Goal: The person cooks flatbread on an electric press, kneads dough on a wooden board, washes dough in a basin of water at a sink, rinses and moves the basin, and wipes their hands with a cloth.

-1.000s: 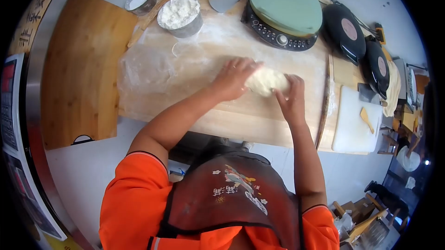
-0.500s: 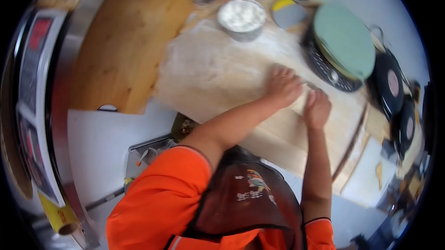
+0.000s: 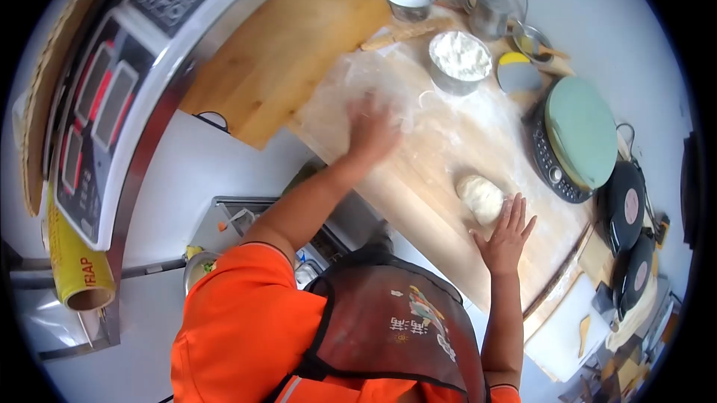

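Observation:
A pale, smooth ball of dough (image 3: 481, 200) rests on the floured wooden board (image 3: 418, 179). Just beside its lower right side, my right hand (image 3: 504, 235) is open, its fingers stretched and spread, fingertips at or very near the dough. My left hand (image 3: 373, 128) is over the left part of the board, smeared by motion, so its fingers do not show clearly. Around it lies a hazy whitish patch (image 3: 340, 97), flour or thin film, I cannot tell which. Farther back stands a metal bowl heaped with white flour (image 3: 461, 58).
At the right is a round appliance with a green lid (image 3: 581, 132), with black round pans (image 3: 626, 205) beyond. A grey-and-yellow disc (image 3: 517, 74) lies behind the dough. On the left are a brown wooden panel (image 3: 291, 44), a scale (image 3: 112, 97) and a yellow wrap roll (image 3: 78, 268).
Both hands were together on the dough. My left hand has let go and swung left; the right has opened beside the dough, now uncovered. The head view has shifted.

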`<state>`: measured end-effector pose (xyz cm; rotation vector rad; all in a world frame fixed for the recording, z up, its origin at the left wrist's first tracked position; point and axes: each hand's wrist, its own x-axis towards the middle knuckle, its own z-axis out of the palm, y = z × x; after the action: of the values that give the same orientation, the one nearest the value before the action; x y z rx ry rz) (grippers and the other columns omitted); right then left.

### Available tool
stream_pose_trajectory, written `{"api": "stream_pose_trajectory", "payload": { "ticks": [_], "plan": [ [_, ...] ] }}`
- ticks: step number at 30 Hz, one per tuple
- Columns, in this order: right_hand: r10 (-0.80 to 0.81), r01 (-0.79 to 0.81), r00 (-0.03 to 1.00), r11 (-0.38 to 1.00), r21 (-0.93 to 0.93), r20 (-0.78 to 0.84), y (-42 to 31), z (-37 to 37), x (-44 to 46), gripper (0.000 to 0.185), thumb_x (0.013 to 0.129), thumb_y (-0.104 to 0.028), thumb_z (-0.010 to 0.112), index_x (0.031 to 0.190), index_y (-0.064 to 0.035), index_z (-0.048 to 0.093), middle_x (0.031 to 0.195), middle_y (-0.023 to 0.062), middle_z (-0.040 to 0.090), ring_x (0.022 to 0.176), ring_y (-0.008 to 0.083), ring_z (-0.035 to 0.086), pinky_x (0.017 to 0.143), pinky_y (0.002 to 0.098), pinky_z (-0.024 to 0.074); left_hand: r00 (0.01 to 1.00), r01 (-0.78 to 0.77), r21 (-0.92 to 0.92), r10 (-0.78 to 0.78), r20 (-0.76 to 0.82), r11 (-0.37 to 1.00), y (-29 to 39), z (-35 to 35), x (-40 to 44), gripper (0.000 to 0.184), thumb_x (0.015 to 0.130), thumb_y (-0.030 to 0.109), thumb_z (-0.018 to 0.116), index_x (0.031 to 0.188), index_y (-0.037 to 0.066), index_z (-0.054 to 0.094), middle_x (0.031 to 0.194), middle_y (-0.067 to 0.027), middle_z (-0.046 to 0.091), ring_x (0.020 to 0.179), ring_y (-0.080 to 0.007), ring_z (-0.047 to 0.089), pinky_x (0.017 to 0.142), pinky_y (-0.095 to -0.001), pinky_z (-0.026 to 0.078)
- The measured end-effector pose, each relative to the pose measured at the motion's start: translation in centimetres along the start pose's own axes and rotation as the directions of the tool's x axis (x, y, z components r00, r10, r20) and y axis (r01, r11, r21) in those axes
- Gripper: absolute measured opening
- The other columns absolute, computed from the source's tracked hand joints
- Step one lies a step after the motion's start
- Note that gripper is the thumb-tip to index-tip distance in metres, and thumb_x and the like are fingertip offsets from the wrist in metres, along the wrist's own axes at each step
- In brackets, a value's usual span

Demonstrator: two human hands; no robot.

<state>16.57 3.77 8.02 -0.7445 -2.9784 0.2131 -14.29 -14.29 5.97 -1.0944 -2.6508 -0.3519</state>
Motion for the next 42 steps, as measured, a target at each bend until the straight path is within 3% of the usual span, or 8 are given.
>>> {"api": "stream_pose_trajectory", "payload": {
  "ticks": [6,11,15,18,21,24,31,42],
  "plan": [
    [0.011,-0.013,0.998,1.0,0.029,0.058,1.8,1.7,4.7,0.104,0.064,-0.035,0.085,0.15,-0.0164,0.031,0.143,0.0137,0.043,0.131,0.0341,0.043,0.105,0.0556,0.0364,0.937,0.221,0.366,-0.301,0.176,0.904,-10.7,2.0,1.8,0.05,0.08,0.038,0.071,0.12,0.01,0.06,0.133,-0.0156,0.054,0.132,-0.0338,0.041,0.109,-0.0605,0.022],
    [0.106,-0.101,0.994,0.946,0.308,-0.002,4.7,2.9,6.1,0.078,0.073,-0.02,0.075,0.143,-0.0066,0.041,0.121,0.0178,0.059,0.11,0.0347,0.058,0.093,0.0448,0.0481,0.933,0.352,0.002,-0.352,0.079,0.936,-11.5,0.4,4.4,0.024,0.09,0.027,0.06,0.102,0.007,0.064,0.099,-0.0191,0.067,0.103,-0.0377,0.059,0.092,-0.0491,0.043],
    [0.226,-0.442,0.875,0.01,0.897,0.429,5.5,0.7,3.3,0.061,0.082,-0.029,0.063,0.133,0.0023,0.05,0.115,0.0171,0.064,0.1,0.0324,0.064,0.09,0.0417,0.0512,0.991,0.104,-0.42,-0.129,-0.029,0.902,-7.2,-5.3,6.6,0.024,0.093,0.025,0.055,0.101,0.003,0.062,0.092,-0.0218,0.067,0.086,-0.0413,0.062,0.077,-0.0431,0.05],
    [0.038,-0.573,0.741,-0.486,0.66,0.671,2.7,-4.5,1.5,0.06,0.083,-0.035,0.06,0.129,0.0033,0.053,0.111,0.0191,0.065,0.096,0.0326,0.065,0.085,0.0417,0.0538,0.982,0.097,-0.502,0.001,0.191,0.86,-1.4,-10.1,8.0,0.028,0.095,0.025,0.053,0.103,0.0,0.061,0.096,-0.0211,0.067,0.089,-0.0342,0.065,0.08,-0.0396,0.049],
    [-0.086,-0.55,0.79,-0.537,0.64,0.607,0.1,-6.1,0.4,0.061,0.083,-0.041,0.058,0.125,0.0027,0.055,0.105,0.0206,0.067,0.088,0.0344,0.067,0.08,0.0449,0.0561,0.987,-0.087,-0.662,0.156,0.047,0.744,3.5,-12.6,8.6,0.026,0.096,0.025,0.053,0.105,0.002,0.062,0.084,-0.0147,0.066,0.075,-0.025,0.062,0.071,-0.0362,0.049],
    [-0.226,-0.588,0.775,-0.603,0.54,0.591,-4.2,-8.4,-0.2,0.065,0.086,-0.047,0.044,0.122,0.0051,0.055,0.096,0.0231,0.068,0.076,0.0363,0.068,0.067,0.0472,0.0577,0.911,0.31,-0.818,0.094,0.4,0.485,9.4,-17.0,7.9,0.022,0.095,0.023,0.052,0.101,0.004,0.062,0.069,-0.0088,0.059,0.058,-0.0185,0.055,0.054,-0.0343,0.046],
    [-0.425,-0.567,0.815,-0.726,0.389,0.395,-6.1,-7.6,-1.7,0.066,0.085,-0.048,0.043,0.128,-0.0002,0.054,0.102,0.0232,0.066,0.08,0.0364,0.067,0.067,0.0502,0.0566,0.835,0.39,-0.883,0.305,0.459,0.261,16.3,-21.6,4.5,0.022,0.097,0.022,0.05,0.106,0.003,0.056,0.062,-0.0009,0.047,0.05,-0.0107,0.042,0.045,-0.0284,0.037],
    [0.202,0.063,0.924,-0.918,0.392,0.325,-5.0,-5.0,-0.7,0.052,0.099,-0.043,0.034,0.126,-0.0038,0.054,0.118,0.0173,0.062,0.106,0.0334,0.061,0.093,0.0499,0.0498,0.547,0.55,-0.761,0.54,0.64,0.345,17.9,-20.9,-5.1,0.02,0.099,0.026,0.051,0.104,0.007,0.057,0.06,0.0034,0.046,0.047,-0.0062,0.043,0.043,-0.0204,0.035]
  ]
}}
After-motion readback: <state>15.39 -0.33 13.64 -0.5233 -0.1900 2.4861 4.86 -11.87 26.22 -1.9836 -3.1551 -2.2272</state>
